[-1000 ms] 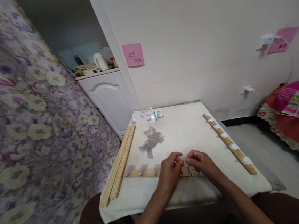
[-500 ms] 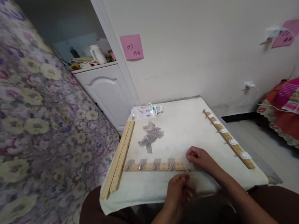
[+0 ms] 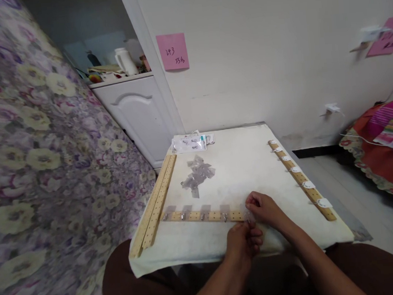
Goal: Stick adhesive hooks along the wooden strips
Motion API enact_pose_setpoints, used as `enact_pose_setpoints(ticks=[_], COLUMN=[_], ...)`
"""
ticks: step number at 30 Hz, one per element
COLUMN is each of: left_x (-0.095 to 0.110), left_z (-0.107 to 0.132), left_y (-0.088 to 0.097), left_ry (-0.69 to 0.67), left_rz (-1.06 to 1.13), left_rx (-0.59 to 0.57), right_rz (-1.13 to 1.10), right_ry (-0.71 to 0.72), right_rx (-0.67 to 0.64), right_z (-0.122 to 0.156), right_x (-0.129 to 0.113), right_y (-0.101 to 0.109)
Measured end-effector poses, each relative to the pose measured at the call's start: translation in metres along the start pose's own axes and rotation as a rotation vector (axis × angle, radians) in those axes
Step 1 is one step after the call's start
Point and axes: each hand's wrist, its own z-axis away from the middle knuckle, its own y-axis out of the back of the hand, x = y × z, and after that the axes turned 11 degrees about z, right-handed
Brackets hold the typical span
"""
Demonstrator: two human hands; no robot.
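Note:
In front of me a perforated wooden strip (image 3: 213, 215) lies across the cloth-covered table. Several small clear plastic pieces with shiny metal bits, such as this clear piece (image 3: 224, 210), sit along it. My right hand (image 3: 263, 208) pinches the clear piece at the strip's right end (image 3: 247, 213) from above. My left hand (image 3: 243, 243) is closed, its thumb and fingertips meeting at that piece's lower edge. Fingers cover much of the piece, so its exact shape is unclear. Beyond the strip lies a loose pile of similar clear plastic pieces (image 3: 198, 175).
Two perforated wooden strips (image 3: 157, 201) lie along the table's left edge. Another strip (image 3: 311, 193) on the right carries several white rounded pieces. Flat printed packs (image 3: 189, 143) lie at the back left. A flowered curtain (image 3: 48, 179) hangs on the left; the wall stands behind.
My left hand has moved right and up to the clear piece at the strip's right end. My right hand has stayed at that piece, still pinching. The view has shifted slightly.

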Motion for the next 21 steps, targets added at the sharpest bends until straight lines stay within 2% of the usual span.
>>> enact_pose_setpoints(ticks=[12,21], left_x=[-0.0057,-0.0051], left_z=[-0.0042,-0.0039], left_y=[-0.0054,-0.0085], left_ry=[-0.079,-0.081], left_rz=[-0.052,-0.074], left_rx=[0.067,0.088], right_rz=[0.234,0.312], right_ry=[-0.035,-0.060], right_rx=[0.006,-0.001], right_z=[0.0023,0.0042], right_x=[0.0008,-0.0008], right_y=[0.0024,0.0018])
